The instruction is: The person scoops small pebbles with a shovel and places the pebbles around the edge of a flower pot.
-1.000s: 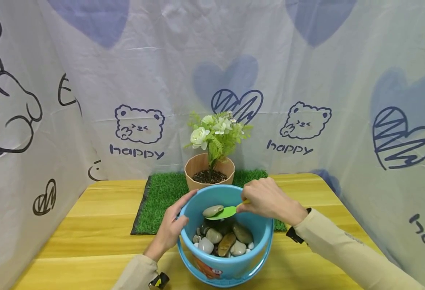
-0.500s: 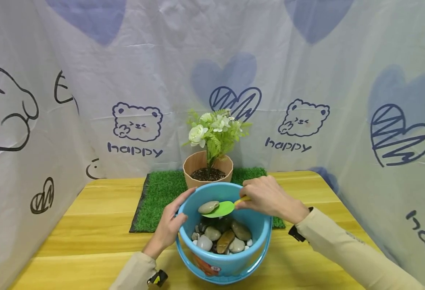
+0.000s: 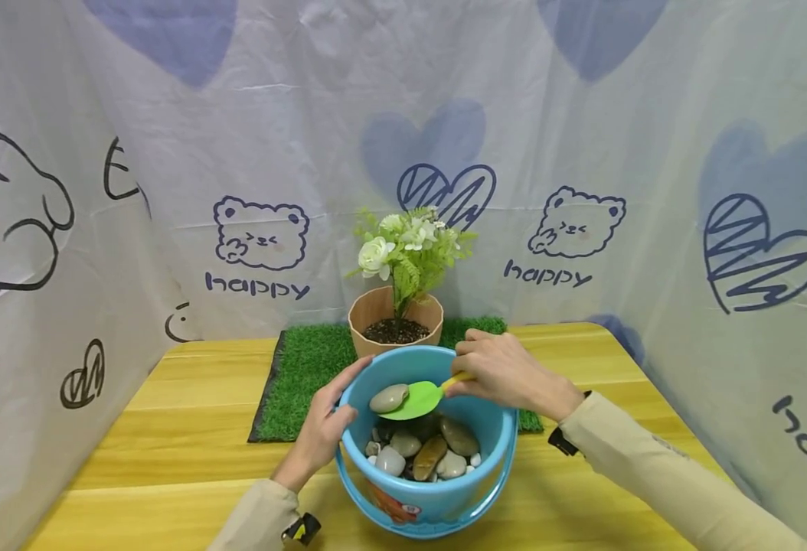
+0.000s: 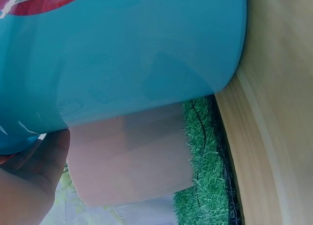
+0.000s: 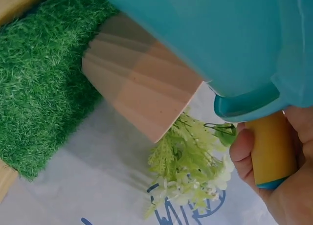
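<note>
Okay, left hand (image 3: pixel 322 428) gripped the bucket (image 3: pixel 448 499) at its left rim; stone (image 3: pixel 390 398) lay on the shovel (image 3: pixel 419 399) over the bucket's mouth; flowerpot (image 3: pixel 364 343) stood behind the bucket; right hand (image 3: pixel 501 370), bucket's right side, held the shovel's handle (image 3: pixel 454 380).

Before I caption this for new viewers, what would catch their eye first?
The blue bucket of stones, front and centre, would likely draw the eye. Over them, the right hand holds a green scoop, a grey stone at its tip. Behind the bucket, white flowers rise from a tan pot.
</note>
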Action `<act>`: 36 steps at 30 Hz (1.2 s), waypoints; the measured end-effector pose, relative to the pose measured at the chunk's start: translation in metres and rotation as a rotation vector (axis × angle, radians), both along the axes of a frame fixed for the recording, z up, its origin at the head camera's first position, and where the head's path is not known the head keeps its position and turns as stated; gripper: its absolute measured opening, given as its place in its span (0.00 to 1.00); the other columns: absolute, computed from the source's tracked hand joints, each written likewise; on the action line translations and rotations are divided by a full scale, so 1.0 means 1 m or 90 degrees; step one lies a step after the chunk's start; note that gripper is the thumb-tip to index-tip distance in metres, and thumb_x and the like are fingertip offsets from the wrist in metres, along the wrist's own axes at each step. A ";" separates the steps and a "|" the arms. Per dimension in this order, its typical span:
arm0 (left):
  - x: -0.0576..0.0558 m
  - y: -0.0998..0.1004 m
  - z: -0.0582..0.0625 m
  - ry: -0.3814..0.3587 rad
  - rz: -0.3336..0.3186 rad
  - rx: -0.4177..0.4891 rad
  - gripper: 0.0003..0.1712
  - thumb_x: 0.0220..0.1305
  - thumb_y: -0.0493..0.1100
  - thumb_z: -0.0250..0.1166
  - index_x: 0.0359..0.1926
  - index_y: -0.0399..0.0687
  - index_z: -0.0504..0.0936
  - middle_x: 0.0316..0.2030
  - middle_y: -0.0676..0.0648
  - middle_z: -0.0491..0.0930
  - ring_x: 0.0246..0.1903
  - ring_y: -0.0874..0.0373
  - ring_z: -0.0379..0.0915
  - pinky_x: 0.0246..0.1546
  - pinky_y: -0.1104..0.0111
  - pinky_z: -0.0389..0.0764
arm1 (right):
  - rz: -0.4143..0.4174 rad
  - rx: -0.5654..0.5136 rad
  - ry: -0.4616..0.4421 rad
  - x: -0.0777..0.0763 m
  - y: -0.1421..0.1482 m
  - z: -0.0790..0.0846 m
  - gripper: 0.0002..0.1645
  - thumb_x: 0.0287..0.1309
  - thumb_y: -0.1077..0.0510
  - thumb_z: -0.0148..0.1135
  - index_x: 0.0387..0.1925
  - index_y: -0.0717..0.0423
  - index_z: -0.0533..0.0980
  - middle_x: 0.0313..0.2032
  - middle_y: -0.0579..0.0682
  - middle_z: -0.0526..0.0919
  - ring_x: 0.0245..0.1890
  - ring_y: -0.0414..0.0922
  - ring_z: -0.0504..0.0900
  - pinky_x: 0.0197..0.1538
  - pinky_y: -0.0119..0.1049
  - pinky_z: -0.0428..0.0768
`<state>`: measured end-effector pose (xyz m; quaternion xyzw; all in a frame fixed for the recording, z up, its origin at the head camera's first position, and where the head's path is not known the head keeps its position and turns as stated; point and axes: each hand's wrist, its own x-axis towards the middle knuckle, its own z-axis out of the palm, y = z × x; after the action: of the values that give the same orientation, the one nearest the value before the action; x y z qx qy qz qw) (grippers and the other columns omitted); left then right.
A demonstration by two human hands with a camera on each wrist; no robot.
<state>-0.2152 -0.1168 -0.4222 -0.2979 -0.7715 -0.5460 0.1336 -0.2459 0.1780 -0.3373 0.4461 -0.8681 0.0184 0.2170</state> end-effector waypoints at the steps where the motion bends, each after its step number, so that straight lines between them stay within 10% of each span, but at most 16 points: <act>1: 0.000 0.001 0.000 -0.002 -0.001 0.001 0.41 0.54 0.33 0.46 0.73 0.45 0.62 0.65 0.38 0.71 0.59 0.42 0.75 0.51 0.60 0.80 | 0.002 0.001 -0.003 -0.001 0.000 -0.001 0.14 0.52 0.37 0.67 0.25 0.40 0.84 0.24 0.34 0.79 0.24 0.35 0.63 0.23 0.24 0.59; 25: 0.003 0.000 0.000 -0.051 0.011 0.016 0.37 0.60 0.37 0.51 0.74 0.49 0.62 0.64 0.38 0.72 0.57 0.41 0.75 0.49 0.63 0.81 | -0.002 -0.021 0.005 -0.001 0.000 -0.008 0.12 0.51 0.38 0.68 0.28 0.38 0.86 0.26 0.34 0.83 0.25 0.36 0.64 0.22 0.25 0.58; 36: -0.002 -0.002 0.001 0.008 0.008 -0.030 0.39 0.57 0.33 0.47 0.73 0.49 0.63 0.65 0.40 0.72 0.55 0.44 0.77 0.46 0.62 0.83 | 0.012 -0.031 0.007 -0.001 0.000 -0.009 0.11 0.52 0.39 0.67 0.25 0.38 0.85 0.24 0.35 0.82 0.25 0.36 0.62 0.22 0.25 0.57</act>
<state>-0.2167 -0.1188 -0.4212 -0.2998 -0.7852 -0.5248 0.1350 -0.2469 0.1777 -0.3464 0.4490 -0.8619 0.0388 0.2325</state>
